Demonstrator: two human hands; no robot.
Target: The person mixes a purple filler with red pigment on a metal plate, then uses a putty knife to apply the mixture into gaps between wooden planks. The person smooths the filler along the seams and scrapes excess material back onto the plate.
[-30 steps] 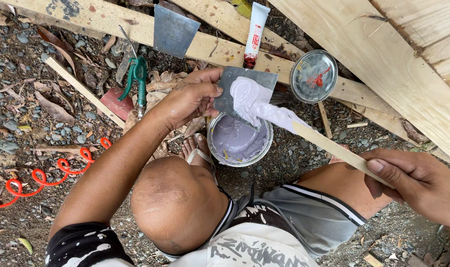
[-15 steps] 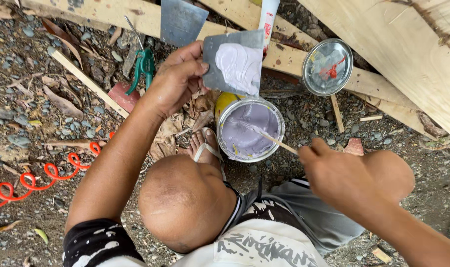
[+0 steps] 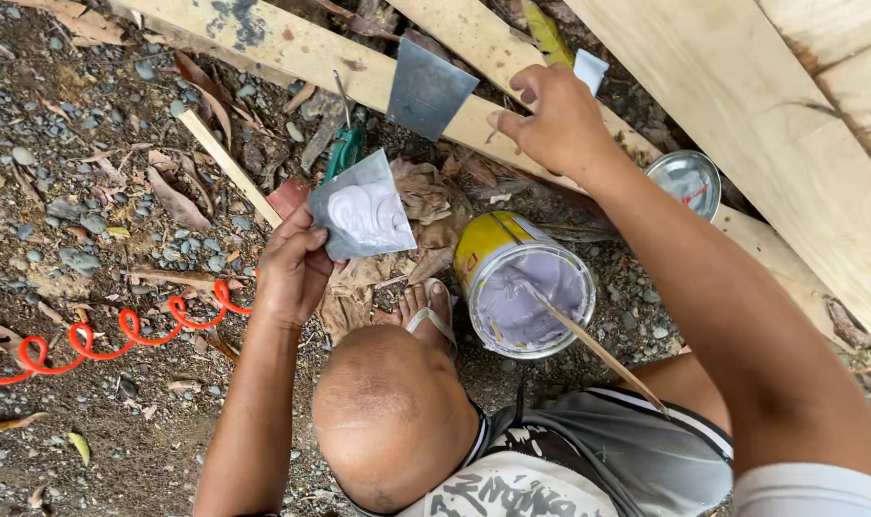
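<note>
Metal scraper [image 3: 361, 208], pale putty-smeared.

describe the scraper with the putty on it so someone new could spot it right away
Start at the open can of pale lilac putty in the middle. Look left and a little up to the left hand, which pinches a flat grey metal scraper. Unlike the bare scraper lying on the plank above, it carries a white putty smear.

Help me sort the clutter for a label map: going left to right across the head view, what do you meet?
Orange coiled hose → left hand → putty-smeared metal scraper → open can of pale putty → round can lid.
</note>
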